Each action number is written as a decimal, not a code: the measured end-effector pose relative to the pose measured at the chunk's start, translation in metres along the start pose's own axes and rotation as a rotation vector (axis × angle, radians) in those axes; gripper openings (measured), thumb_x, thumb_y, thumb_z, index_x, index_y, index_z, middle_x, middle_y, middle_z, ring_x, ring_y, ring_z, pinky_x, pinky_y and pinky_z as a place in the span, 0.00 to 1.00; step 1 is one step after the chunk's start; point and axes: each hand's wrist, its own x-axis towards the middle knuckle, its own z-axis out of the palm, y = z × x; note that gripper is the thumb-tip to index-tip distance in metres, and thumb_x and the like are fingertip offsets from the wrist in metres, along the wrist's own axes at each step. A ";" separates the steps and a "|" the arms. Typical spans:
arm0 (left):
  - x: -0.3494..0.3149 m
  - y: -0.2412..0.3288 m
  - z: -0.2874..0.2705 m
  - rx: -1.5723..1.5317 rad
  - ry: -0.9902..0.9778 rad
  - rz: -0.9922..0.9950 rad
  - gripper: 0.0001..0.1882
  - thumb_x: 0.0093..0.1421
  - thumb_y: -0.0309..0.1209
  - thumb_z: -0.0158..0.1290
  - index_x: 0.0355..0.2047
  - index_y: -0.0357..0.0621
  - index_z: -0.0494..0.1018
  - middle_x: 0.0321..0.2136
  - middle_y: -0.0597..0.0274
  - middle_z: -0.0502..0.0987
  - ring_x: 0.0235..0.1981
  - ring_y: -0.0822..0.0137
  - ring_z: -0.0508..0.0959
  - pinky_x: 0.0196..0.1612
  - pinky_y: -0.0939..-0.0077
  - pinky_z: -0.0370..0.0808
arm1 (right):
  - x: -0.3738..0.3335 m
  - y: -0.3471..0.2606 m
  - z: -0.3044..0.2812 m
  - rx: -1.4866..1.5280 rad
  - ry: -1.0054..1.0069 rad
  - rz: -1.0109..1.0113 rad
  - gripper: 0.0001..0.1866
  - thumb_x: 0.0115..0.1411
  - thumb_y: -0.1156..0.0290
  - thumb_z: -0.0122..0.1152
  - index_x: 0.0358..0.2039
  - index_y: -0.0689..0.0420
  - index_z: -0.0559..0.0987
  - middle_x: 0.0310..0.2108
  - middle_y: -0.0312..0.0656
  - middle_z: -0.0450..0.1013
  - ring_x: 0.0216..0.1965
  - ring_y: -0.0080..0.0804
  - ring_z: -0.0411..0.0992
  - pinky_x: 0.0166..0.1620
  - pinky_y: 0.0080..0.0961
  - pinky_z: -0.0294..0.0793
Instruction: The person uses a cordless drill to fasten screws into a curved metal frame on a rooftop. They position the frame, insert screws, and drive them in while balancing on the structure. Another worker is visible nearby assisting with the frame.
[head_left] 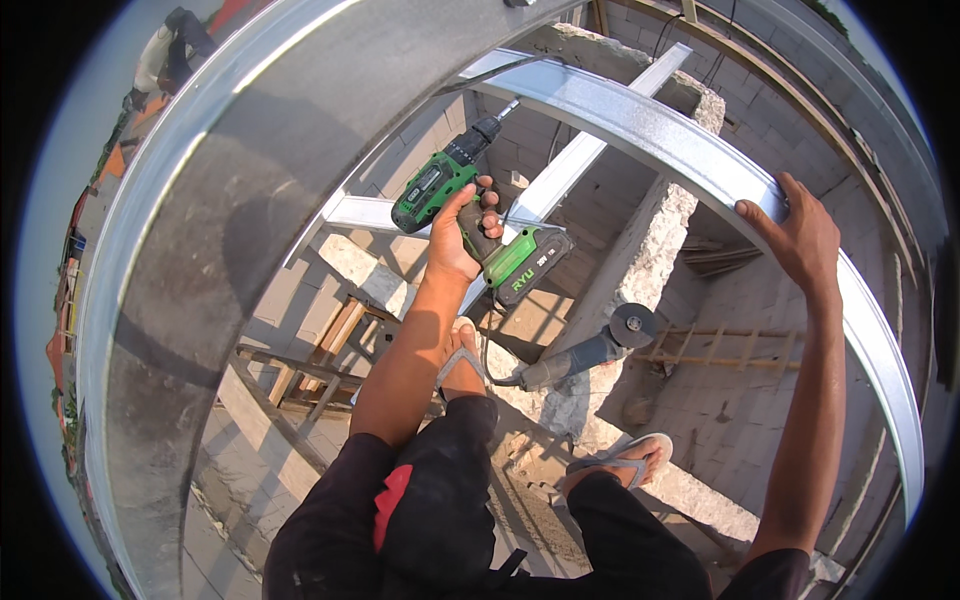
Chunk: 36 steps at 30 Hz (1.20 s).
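My left hand [460, 232] is wrapped round the handle of a green and black cordless drill [435, 188]. The drill's bit points up and away, close under a long silvery metal channel [650, 128]. A battery pack [527, 264] sits at the foot of the handle. Farther along that channel, my right hand [803, 235] grips its edge, fingers over the far side and thumb on the near face. Below the drill, an angle grinder [575, 362] with a dark disc lies on a rough concrete beam, a cord running from its back end.
A wide metal beam [225, 210] curves up the left side. My sandalled feet stand on the rough concrete beam [700, 490], high above block-walled rooms. Another metal channel [565, 175] crosses beneath the first. Timber pieces [330, 350] lie lower left. Another person [170, 60] is far left.
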 end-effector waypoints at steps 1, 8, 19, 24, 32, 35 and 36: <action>0.001 -0.001 0.001 -0.008 0.001 -0.002 0.15 0.68 0.34 0.55 0.51 0.39 0.72 0.34 0.63 0.76 0.23 0.72 0.73 0.27 0.76 0.71 | 0.000 0.000 0.000 0.010 0.005 0.002 0.49 0.52 0.23 0.61 0.54 0.59 0.79 0.42 0.49 0.80 0.47 0.47 0.80 0.50 0.44 0.77; -0.003 -0.003 -0.001 0.002 0.022 0.035 0.14 0.68 0.34 0.55 0.50 0.40 0.73 0.33 0.63 0.76 0.23 0.72 0.73 0.27 0.76 0.71 | -0.001 0.001 0.002 -0.005 0.020 -0.013 0.49 0.53 0.23 0.59 0.54 0.59 0.79 0.41 0.49 0.80 0.46 0.47 0.80 0.48 0.43 0.78; 0.003 -0.004 0.001 0.001 0.032 0.016 0.14 0.67 0.33 0.56 0.49 0.40 0.74 0.32 0.63 0.77 0.24 0.72 0.74 0.28 0.76 0.72 | 0.000 0.003 0.005 -0.014 -0.001 0.007 0.50 0.55 0.23 0.58 0.56 0.60 0.79 0.42 0.50 0.80 0.46 0.47 0.80 0.50 0.43 0.78; 0.005 -0.011 0.004 0.055 0.065 0.043 0.14 0.65 0.36 0.57 0.48 0.43 0.74 0.31 0.62 0.79 0.22 0.69 0.75 0.28 0.72 0.73 | -0.001 0.004 0.007 -0.016 0.061 -0.009 0.50 0.55 0.23 0.58 0.56 0.60 0.79 0.43 0.50 0.80 0.47 0.47 0.80 0.51 0.42 0.78; 0.010 -0.015 -0.001 0.044 0.013 0.036 0.11 0.67 0.34 0.54 0.46 0.45 0.73 0.30 0.65 0.75 0.24 0.71 0.73 0.29 0.75 0.72 | 0.001 0.003 0.008 -0.016 0.042 -0.010 0.48 0.57 0.25 0.57 0.56 0.60 0.78 0.43 0.51 0.80 0.47 0.47 0.80 0.51 0.42 0.77; 0.011 -0.019 -0.001 0.029 0.027 0.033 0.10 0.67 0.34 0.54 0.46 0.46 0.73 0.31 0.64 0.75 0.24 0.71 0.73 0.30 0.73 0.72 | 0.001 0.003 0.008 -0.008 0.057 -0.014 0.48 0.57 0.25 0.57 0.55 0.61 0.78 0.43 0.51 0.80 0.47 0.48 0.80 0.50 0.42 0.77; 0.011 -0.020 -0.001 0.033 0.036 0.034 0.10 0.67 0.34 0.54 0.45 0.46 0.73 0.31 0.64 0.75 0.24 0.71 0.73 0.30 0.72 0.72 | 0.001 0.003 0.009 -0.016 0.051 -0.005 0.48 0.57 0.25 0.57 0.55 0.61 0.79 0.43 0.51 0.80 0.47 0.48 0.80 0.50 0.42 0.77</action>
